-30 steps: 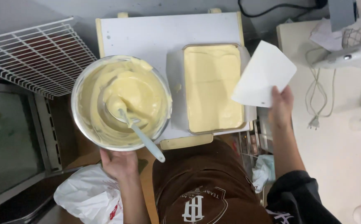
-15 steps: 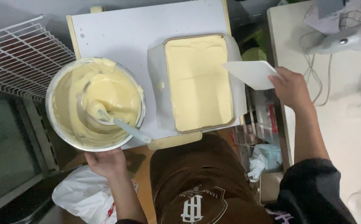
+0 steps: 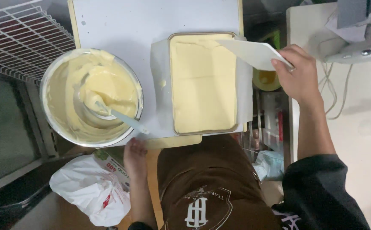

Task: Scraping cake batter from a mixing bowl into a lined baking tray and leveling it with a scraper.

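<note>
1. While the right hand [image 3: 298, 76] pinches a white scraper [image 3: 253, 53] by its near edge, fingers clenched on it, the blade lies low and nearly flat over the far right corner of the baking tray [image 3: 203, 83]; held that way, its long edge can meet the batter surface.
2. Tray is filled with pale yellow batter that looks fairly level. Paper lining [image 3: 160, 85] stands up past the tray's left wall, presumably so the batter does not stick to the metal.
3. Left hand [image 3: 135, 155] sits at the near edge of the desk [image 3: 151, 21], just below the metal bowl [image 3: 49, 81]. Fingers look curled on the edge; whether they grip anything I cannot tell.
4. Bowl stands left of the tray, walls smeared with batter, a spatula [image 3: 121, 117] left leaning inside with its handle over the near rim.
5. Wire rack [image 3: 19, 38] lies far left.
</note>
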